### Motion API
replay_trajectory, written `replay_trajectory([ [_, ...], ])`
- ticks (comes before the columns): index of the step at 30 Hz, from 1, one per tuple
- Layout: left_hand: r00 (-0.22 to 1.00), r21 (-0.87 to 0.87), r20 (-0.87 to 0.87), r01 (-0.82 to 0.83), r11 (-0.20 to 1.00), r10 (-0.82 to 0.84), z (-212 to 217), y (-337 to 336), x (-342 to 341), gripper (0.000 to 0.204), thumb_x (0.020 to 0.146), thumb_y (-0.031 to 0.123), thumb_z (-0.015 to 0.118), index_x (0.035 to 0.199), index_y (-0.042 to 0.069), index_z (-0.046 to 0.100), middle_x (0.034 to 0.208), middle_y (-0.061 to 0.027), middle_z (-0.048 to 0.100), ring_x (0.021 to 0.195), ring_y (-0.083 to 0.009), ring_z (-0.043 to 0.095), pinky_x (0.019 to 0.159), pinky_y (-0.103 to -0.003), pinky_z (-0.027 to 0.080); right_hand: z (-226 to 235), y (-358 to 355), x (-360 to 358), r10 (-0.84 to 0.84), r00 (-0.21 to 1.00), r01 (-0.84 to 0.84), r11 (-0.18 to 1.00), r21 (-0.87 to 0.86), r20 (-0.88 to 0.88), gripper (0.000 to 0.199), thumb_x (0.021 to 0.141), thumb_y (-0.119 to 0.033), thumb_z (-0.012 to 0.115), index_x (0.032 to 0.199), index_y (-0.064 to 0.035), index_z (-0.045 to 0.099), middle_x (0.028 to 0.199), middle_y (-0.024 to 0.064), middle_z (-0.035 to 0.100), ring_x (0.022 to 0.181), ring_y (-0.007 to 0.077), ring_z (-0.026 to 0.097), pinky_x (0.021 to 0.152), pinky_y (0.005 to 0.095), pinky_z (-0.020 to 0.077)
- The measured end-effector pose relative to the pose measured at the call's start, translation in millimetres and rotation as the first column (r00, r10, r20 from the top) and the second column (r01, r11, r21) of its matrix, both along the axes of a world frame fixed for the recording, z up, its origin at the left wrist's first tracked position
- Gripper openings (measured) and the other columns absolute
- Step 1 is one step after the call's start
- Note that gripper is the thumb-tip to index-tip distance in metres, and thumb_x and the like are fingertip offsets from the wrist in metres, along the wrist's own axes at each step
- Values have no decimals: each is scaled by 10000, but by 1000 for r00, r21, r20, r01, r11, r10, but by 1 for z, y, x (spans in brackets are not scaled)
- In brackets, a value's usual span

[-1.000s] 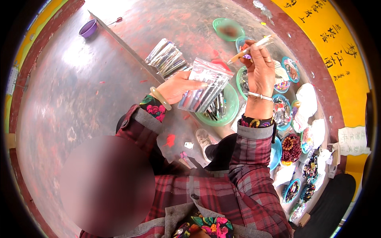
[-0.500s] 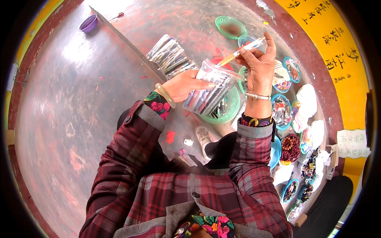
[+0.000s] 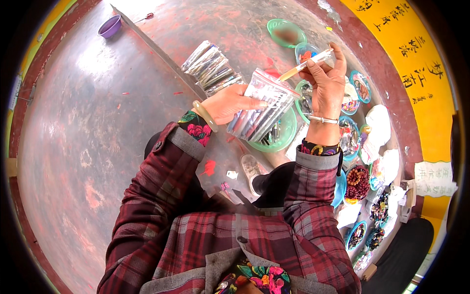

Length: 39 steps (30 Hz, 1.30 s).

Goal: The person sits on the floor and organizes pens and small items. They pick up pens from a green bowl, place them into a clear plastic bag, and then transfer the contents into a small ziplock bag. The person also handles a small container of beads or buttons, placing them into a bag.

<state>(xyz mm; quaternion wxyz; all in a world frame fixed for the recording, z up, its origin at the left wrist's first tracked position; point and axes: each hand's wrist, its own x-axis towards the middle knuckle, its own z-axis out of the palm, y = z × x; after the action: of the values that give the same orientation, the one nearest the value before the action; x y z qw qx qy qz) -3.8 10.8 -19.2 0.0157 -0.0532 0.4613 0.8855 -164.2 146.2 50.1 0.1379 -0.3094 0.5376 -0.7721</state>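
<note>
Head view: left hand closed around a clear plastic bag packed with thin stick-like items, gripping it at its left edge; bag fans out to the right of the hand, tilted, held in the air. Pale bangle on the left wrist. Right hand is raised just right of the bag, fingers pinched on a slim clear tube with a yellowish end; tube lies across the fingertips, pointing left and down toward the bag's top corner, close to it; cannot tell if they touch. Thin bracelet on the right wrist. Directly under the bag and both hands: green bowl with more dark sticks in it. A stack of similar filled bags lies on the floor just beyond the left hand. More small bowls of beads run along below and right of the right hand. Purple bowl well away, far left of the left hand.
</note>
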Motion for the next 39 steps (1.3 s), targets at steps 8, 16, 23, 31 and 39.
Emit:
replay_trajectory([
  [8,999,-25,-6,-33,999,33,0,1,0,339,855,94,609,1155,-42,527,1045,-76,613,937,-126,578,839,-280,451,0,-9,18,122,992,-123,989,86,19,574,803,27,621,1303,-53,353,794,107,634,727,183,642,645,264,551],
  [16,999,-95,26,-17,995,20,3,-1,2,322,887,96,572,1186,-5,512,1072,-47,590,949,-102,556,823,-263,447,-6,-15,21,137,990,-139,986,97,27,527,766,36,655,1230,-114,455,760,76,644,722,129,615,670,242,489],
  [23,998,52,-32,-53,997,55,0,1,1,311,925,153,523,1184,-18,510,1104,-46,579,982,-109,550,847,-278,452,-7,-17,21,137,991,-135,984,116,-3,536,743,46,674,1216,-102,469,723,52,628,697,108,594,643,223,467],
  [31,993,98,-25,-109,989,112,-5,0,-3,334,946,201,491,1203,-12,499,1138,-55,568,1021,-111,544,881,-289,451,-16,-22,30,151,987,-128,949,287,-58,505,707,-2,726,1161,-92,523,707,17,620,676,68,578,591,204,437],
  [39,977,18,25,-212,977,212,18,4,4,266,932,244,523,1103,45,566,804,49,528,675,-22,490,601,-184,415,-24,-28,39,91,935,49,924,378,-343,431,773,-103,696,1181,-89,560,971,105,648,921,152,592,776,269,468],
])
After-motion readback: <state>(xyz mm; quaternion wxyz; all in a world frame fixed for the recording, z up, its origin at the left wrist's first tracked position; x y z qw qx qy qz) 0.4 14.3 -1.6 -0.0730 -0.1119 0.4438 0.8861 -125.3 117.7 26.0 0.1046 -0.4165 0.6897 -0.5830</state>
